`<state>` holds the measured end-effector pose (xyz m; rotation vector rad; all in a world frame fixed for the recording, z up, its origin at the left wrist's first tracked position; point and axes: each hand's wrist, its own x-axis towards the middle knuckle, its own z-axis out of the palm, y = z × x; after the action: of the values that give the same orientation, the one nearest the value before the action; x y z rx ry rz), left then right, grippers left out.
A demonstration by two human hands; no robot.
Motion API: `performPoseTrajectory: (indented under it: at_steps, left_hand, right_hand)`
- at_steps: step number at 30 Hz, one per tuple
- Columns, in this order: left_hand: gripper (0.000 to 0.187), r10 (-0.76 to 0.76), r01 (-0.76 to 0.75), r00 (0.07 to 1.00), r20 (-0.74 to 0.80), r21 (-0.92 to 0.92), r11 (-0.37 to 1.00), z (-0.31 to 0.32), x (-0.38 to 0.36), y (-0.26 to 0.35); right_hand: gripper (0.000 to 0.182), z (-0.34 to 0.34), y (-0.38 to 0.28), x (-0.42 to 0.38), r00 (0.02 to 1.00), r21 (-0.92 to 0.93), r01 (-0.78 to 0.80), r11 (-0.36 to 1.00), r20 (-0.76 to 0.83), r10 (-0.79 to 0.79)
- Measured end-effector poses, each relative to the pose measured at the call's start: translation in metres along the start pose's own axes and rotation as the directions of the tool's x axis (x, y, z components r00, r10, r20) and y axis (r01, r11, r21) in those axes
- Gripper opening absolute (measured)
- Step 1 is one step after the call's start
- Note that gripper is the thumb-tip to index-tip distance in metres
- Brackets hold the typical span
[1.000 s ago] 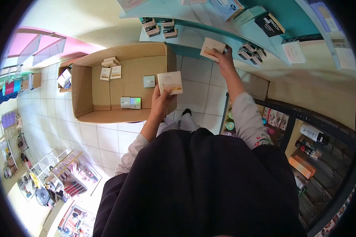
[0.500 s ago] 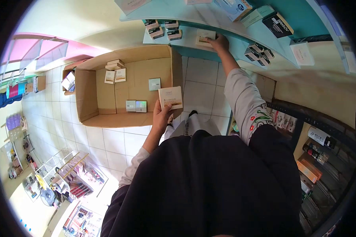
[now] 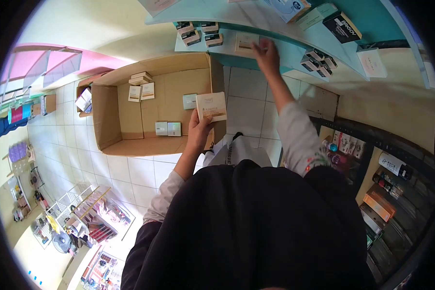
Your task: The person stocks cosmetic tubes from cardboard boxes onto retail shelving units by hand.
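My left hand point(image 3: 198, 131) is closed on a cream box point(image 3: 211, 107), held over the right edge of a large open cardboard carton point(image 3: 152, 65). Inside the carton lie several cream boxes point(image 3: 148, 91) and small silver-green boxes point(image 3: 174, 129). My right hand point(image 3: 268, 54) is over the lower shelf point(image 3: 229, 44), fingers apart and slightly blurred, with nothing seen in them. Just left of its fingers, a cream box point(image 3: 246, 42) lies on that shelf.
Small black-topped boxes point(image 3: 190, 37) stand left on the lower shelf, and more point(image 3: 319, 62) stand right. The upper shelf point(image 3: 203, 12) holds a black box point(image 3: 342, 27) and others. A dark rack point(image 3: 391, 130) with goods is at the right.
My right hand has let go of the cream box on the shelf and moved slightly right. My left hand has lifted its cream box a little upward in view.
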<state>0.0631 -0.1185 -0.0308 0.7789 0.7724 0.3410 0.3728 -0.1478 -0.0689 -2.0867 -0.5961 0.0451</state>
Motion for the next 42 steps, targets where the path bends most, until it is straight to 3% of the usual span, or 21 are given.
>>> performPoseTrajectory:
  at_steps: [2, 3, 4, 5, 8, 9, 10, 12, 14, 15, 18, 21, 24, 27, 30, 39, 42]
  left_hand:
    - [0.038, -0.022, 0.021, 1.0, 0.013, 0.031, 0.999, 0.011, 0.006, 0.01]
    - [0.038, -0.035, 0.026, 0.997, 0.065, 0.128, 0.991, 0.013, 0.013, 0.01]
    - [0.039, -0.053, 0.026, 0.992, 0.114, 0.224, 0.974, 0.016, 0.022, 0.009]
    - [0.04, -0.076, 0.021, 0.984, 0.161, 0.318, 0.948, 0.019, 0.029, 0.008]
    - [0.041, -0.064, -0.026, 0.967, 0.246, 0.345, 0.938, 0.06, 0.044, 0.013]
    - [0.043, -0.048, -0.07, 0.962, 0.269, 0.414, 0.908, 0.063, 0.061, 0.003]
    - [0.044, 0.079, -0.216, 0.959, 0.272, 0.519, 0.827, 0.074, 0.07, 0.005]
    - [0.045, 0.326, -0.454, 0.89, 0.319, 0.688, 0.566, 0.091, 0.09, 0.012]
    - [0.047, 0.381, -0.643, 0.728, 0.57, 0.761, 0.09, 0.098, 0.122, 0.024]
    - [0.049, 0.352, -0.683, 0.634, 0.689, 0.712, -0.164, 0.101, 0.137, 0.027]
    - [0.053, 0.171, -0.521, 0.691, 0.702, 0.648, -0.556, 0.112, 0.166, 0.02]
    - [0.058, 0.117, -0.464, 0.781, 0.613, 0.696, -0.548, 0.111, 0.178, 0.006]
    - [0.06, 0.181, -0.408, 0.783, 0.595, 0.71, -0.574, 0.116, 0.181, -0.007]
    - [0.061, 0.205, -0.403, 0.799, 0.566, 0.756, -0.515, 0.124, 0.182, -0.012]
    - [0.061, 0.223, -0.381, 0.806, 0.549, 0.768, -0.515, 0.128, 0.182, -0.016]
    - [0.06, 0.246, -0.391, 0.793, 0.557, 0.776, -0.495, 0.127, 0.184, -0.018]
    - [0.062, 0.252, -0.413, 0.787, 0.563, 0.784, -0.463, 0.128, 0.18, -0.016]
  right_hand:
    - [0.066, -0.042, -0.046, -0.054, 0.901, 0.264, 0.035, 0.964, 0.409, -0.144]
    - [0.071, -0.06, -0.068, -0.076, 0.833, 0.208, 0.309, 0.928, 0.412, -0.37]
    - [0.078, -0.072, -0.082, -0.092, 0.703, 0.154, 0.561, 0.814, 0.429, -0.566]
    - [0.081, -0.078, -0.085, -0.104, 0.699, 0.13, 0.541, 0.831, 0.48, -0.53]
    - [0.089, -0.09, -0.08, -0.108, 0.704, 0.078, 0.492, 0.867, 0.55, -0.449]
    - [0.09, -0.094, -0.074, -0.099, 0.722, 0.083, 0.472, 0.877, 0.534, -0.44]
    - [0.091, -0.098, -0.065, -0.09, 0.74, 0.089, 0.452, 0.887, 0.518, -0.429]
    - [0.089, -0.103, -0.037, -0.059, 0.835, -0.061, 0.39, 0.919, 0.444, -0.325]
    - [0.087, -0.103, -0.013, -0.024, 0.895, -0.214, 0.317, 0.924, 0.389, -0.217]
    - [0.086, -0.102, -0.004, -0.006, 0.915, -0.296, 0.279, 0.913, 0.372, -0.159]
    - [0.084, -0.089, 0.027, 0.025, 0.898, -0.351, 0.304, 0.886, 0.417, -0.142]
    - [0.084, -0.077, 0.047, 0.037, 0.875, -0.341, 0.329, 0.881, 0.46, -0.149]
    - [0.082, -0.072, 0.057, 0.045, 0.827, -0.31, 0.371, 0.876, 0.539, -0.159]
    - [0.08, -0.068, 0.064, 0.049, 0.812, -0.293, 0.411, 0.863, 0.549, -0.2]
    - [0.078, -0.064, 0.071, 0.048, 0.843, -0.438, 0.426, 0.791, 0.509, -0.172]
    - [0.077, -0.062, 0.073, 0.051, 0.825, -0.406, 0.464, 0.787, 0.522, -0.217]
    - [0.076, -0.062, 0.075, 0.05, 0.814, -0.439, 0.53, 0.726, 0.504, -0.289]
